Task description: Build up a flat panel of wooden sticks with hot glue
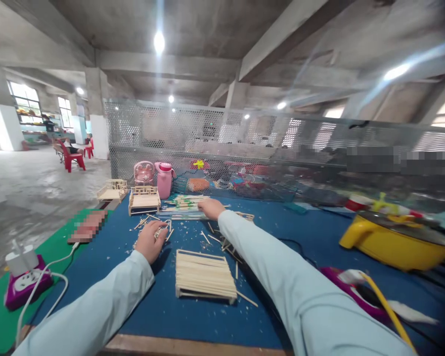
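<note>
My left hand (151, 241) rests over a small heap of short wooden bits on the blue tabletop, its fingers loosely curved and the thumb apart. Stretched out farther, my right hand (212, 209) is at the right end of a pile of thin wooden sticks (185, 201), some green-marked. Its fingers are bent together and largely hidden, so what they hold does not show. Between my forearms stands a small frame made of wooden sticks (205, 274), with a slatted top. A second stick model (144, 200), like a little bed, stands behind my left hand.
Another stick model (112, 190) is at the far left corner, near a pink flask (164, 180). A perforated metal screen (207, 133) borders the back. At right are a yellow electric pan (396, 242) and a purple item; at left, a power strip (27, 282) with a cable.
</note>
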The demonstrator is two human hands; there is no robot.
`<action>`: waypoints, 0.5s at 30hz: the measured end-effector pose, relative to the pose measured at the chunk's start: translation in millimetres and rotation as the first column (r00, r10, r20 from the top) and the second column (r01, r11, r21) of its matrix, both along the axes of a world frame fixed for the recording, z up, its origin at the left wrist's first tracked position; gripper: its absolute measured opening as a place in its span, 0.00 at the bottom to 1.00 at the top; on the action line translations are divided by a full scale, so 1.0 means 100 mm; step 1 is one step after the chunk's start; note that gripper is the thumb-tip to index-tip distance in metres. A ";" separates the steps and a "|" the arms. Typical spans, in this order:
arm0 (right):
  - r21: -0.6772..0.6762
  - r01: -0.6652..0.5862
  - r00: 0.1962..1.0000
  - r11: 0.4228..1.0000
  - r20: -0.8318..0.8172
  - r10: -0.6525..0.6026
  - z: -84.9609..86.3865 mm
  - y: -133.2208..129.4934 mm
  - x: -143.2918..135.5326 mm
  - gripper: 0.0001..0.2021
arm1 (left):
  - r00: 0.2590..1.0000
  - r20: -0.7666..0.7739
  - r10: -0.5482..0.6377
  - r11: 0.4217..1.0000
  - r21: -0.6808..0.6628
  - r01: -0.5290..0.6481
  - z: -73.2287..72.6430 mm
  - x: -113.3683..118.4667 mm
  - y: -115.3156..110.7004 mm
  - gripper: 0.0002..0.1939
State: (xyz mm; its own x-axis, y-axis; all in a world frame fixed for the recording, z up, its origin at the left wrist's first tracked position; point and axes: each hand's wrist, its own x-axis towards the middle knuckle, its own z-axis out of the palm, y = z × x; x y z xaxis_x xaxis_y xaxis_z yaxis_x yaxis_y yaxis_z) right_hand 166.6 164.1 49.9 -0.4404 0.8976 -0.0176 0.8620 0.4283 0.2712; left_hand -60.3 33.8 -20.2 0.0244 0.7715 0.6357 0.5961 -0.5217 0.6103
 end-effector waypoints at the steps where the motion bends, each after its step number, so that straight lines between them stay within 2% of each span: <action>1: -0.015 0.000 1.000 1.000 -0.010 -0.001 -0.03 0.01 0.01 0.15 | 1.000 -0.002 -0.001 1.000 0.004 0.001 -0.01 -0.01 0.01 0.11; 9: -0.106 0.057 0.994 0.993 -0.085 -0.066 -0.29 0.36 -0.01 0.16 | 1.000 -0.019 -0.006 0.999 0.039 0.007 -0.12 0.03 0.09 0.12; 15: 0.004 0.098 0.985 0.995 -0.141 -0.096 -0.36 0.60 -0.03 0.16 | 0.999 -0.037 -0.028 0.999 0.037 0.029 -0.12 0.06 0.04 0.10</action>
State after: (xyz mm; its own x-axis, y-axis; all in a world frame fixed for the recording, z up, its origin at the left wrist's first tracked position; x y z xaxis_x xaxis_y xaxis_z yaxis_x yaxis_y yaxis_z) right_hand 163.8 223.6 14.0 -0.3487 0.9360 0.0480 0.9291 0.3385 0.1489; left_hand -54.0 38.0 -32.5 0.0697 0.7458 0.6625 0.6023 -0.5609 0.5680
